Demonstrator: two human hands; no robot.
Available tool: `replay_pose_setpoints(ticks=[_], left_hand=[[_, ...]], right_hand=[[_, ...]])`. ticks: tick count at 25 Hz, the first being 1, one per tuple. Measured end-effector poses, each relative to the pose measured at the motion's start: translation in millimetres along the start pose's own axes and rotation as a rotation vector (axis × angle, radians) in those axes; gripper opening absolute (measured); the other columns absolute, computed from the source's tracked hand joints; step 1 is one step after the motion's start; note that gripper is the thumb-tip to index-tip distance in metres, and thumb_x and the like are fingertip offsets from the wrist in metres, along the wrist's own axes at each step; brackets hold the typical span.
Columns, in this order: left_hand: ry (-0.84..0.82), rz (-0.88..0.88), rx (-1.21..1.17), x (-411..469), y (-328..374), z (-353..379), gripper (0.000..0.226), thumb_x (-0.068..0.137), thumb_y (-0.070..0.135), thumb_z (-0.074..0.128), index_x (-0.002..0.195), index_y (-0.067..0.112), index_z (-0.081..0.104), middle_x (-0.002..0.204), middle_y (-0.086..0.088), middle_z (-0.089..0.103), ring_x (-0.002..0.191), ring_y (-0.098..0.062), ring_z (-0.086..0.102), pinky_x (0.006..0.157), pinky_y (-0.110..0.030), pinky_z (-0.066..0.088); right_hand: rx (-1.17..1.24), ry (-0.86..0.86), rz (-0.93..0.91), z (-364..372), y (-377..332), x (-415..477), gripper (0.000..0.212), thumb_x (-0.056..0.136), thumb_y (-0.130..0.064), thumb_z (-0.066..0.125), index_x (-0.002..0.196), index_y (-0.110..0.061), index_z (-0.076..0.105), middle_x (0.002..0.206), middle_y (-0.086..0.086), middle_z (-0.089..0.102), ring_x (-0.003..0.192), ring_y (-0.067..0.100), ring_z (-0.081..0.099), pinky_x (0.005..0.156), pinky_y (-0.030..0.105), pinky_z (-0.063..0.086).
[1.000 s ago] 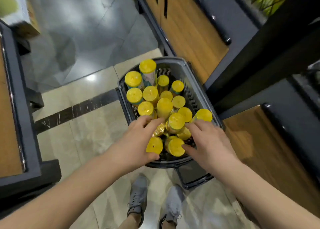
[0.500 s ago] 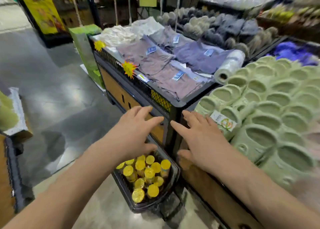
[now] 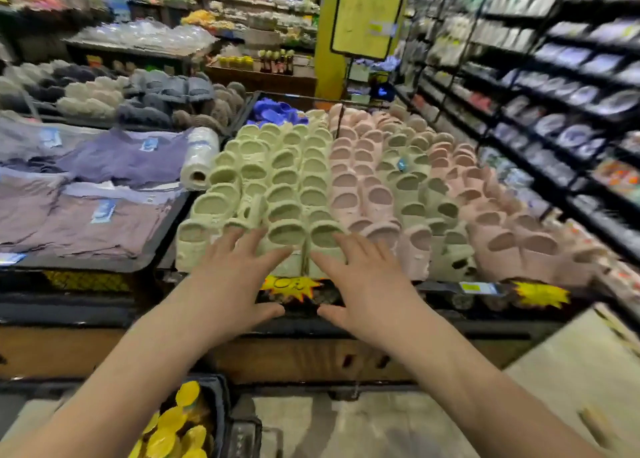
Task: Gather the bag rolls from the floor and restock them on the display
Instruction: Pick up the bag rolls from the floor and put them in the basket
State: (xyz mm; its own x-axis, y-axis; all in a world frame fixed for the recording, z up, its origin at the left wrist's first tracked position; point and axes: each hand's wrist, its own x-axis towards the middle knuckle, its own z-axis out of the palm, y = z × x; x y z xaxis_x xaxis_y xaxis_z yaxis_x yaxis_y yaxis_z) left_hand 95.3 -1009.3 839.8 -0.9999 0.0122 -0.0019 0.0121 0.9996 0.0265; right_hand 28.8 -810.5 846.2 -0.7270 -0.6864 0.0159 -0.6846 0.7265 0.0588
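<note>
Empty and spread wide, our left hand (image 3: 235, 284) and right hand (image 3: 367, 284) hover side by side over the near edge of the display (image 3: 467, 313), fingers straight and gripping nothing. The yellow-ended bag rolls (image 3: 173, 430) stand packed in a dark basket (image 3: 218, 398) on the floor (image 3: 346, 423), low at the near left, well apart from both hands. Ahead of us, green slippers (image 3: 284, 180) and pink slippers (image 3: 363, 194) crowd the display top. Folded shirts (image 3: 114, 166) lie to the left, with a clear roll (image 3: 199, 159) between them and the slippers.

We judge the danger to be the crowding. With no bare gap showing, a round roll set on the slippers may tip and drop over the near edge. A reaching hand may also knock the front row of slippers loose.
</note>
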Motion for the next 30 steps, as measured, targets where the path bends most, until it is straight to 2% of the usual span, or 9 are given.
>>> replay_pose_setpoints(ticks=[5, 10, 14, 18, 21, 26, 30], left_hand=[[-0.060, 0.349, -0.072, 39.6, 130.3, 7.5, 0.088, 0.086, 0.066, 0.060, 0.156, 0.046, 0.012, 0.166, -0.001, 0.005, 0.151, -0.032, 0.008, 0.121, -0.048, 0.024], [-0.084, 0.711, -0.016, 58.3, 315.3, 7.2, 0.089, 0.087, 0.067, 0.061, 0.157, 0.046, 0.011, 0.166, -0.001, 0.004, 0.151, -0.032, 0.010, 0.122, -0.045, 0.021], [-0.066, 0.989, 0.016, 60.3, 493.5, 14.1, 0.088, 0.087, 0.066, 0.062, 0.157, 0.046, 0.013, 0.167, -0.002, 0.004, 0.152, -0.030, 0.010, 0.122, -0.042, 0.020], [-0.113, 1.168, 0.001, 47.1, 647.4, 29.9, 0.086, 0.088, 0.063, 0.062, 0.157, 0.046, 0.013, 0.167, 0.001, 0.003, 0.152, -0.029, 0.008, 0.121, -0.046, 0.024], [-0.143, 1.293, -0.028, 32.5, 743.1, 41.3, 0.085, 0.088, 0.060, 0.064, 0.157, 0.045, 0.017, 0.167, 0.001, 0.007, 0.151, -0.027, 0.010, 0.121, -0.043, 0.024], [-0.202, 1.453, -0.036, 35.2, 871.1, 60.3, 0.082, 0.088, 0.056, 0.066, 0.156, 0.045, 0.021, 0.167, 0.002, 0.010, 0.152, -0.024, 0.008, 0.121, -0.040, 0.022], [-0.236, 1.567, -0.036, 66.1, 981.2, 86.2, 0.082, 0.088, 0.055, 0.066, 0.156, 0.044, 0.022, 0.167, 0.004, 0.010, 0.152, -0.022, 0.009, 0.121, -0.041, 0.023]], right_hand=[[-0.009, -0.081, 0.417, 11.8, 77.9, -139.9, 0.082, 0.091, -0.060, 0.059, 0.158, -0.039, 0.016, 0.167, 0.007, 0.009, 0.153, 0.031, 0.011, 0.124, 0.051, 0.012], [0.031, -0.079, 0.782, 11.2, 159.2, -291.0, 0.082, 0.093, -0.059, 0.058, 0.158, -0.040, 0.012, 0.168, 0.005, 0.004, 0.153, 0.029, 0.009, 0.124, 0.051, 0.012], [0.026, -0.056, 1.049, 19.7, 231.7, -429.1, 0.081, 0.092, -0.059, 0.059, 0.157, -0.040, 0.014, 0.168, 0.006, 0.007, 0.153, 0.030, 0.011, 0.124, 0.052, 0.013], [0.050, -0.034, 1.259, 26.2, 286.3, -546.3, 0.081, 0.092, -0.061, 0.058, 0.158, -0.039, 0.016, 0.167, 0.005, 0.014, 0.152, 0.028, 0.016, 0.123, 0.049, 0.017], [0.071, -0.060, 1.392, 28.4, 319.5, -619.3, 0.082, 0.093, -0.061, 0.056, 0.159, -0.037, 0.014, 0.166, 0.006, 0.016, 0.151, 0.028, 0.017, 0.123, 0.048, 0.018], [0.117, -0.042, 1.552, 49.1, 383.1, -692.2, 0.080, 0.094, -0.060, 0.056, 0.159, -0.037, 0.014, 0.167, 0.005, 0.016, 0.152, 0.027, 0.017, 0.124, 0.046, 0.018], [0.178, -0.041, 1.714, 74.2, 453.5, -739.8, 0.077, 0.095, -0.057, 0.056, 0.158, -0.037, 0.017, 0.166, 0.002, 0.018, 0.151, 0.026, 0.021, 0.122, 0.044, 0.023]])
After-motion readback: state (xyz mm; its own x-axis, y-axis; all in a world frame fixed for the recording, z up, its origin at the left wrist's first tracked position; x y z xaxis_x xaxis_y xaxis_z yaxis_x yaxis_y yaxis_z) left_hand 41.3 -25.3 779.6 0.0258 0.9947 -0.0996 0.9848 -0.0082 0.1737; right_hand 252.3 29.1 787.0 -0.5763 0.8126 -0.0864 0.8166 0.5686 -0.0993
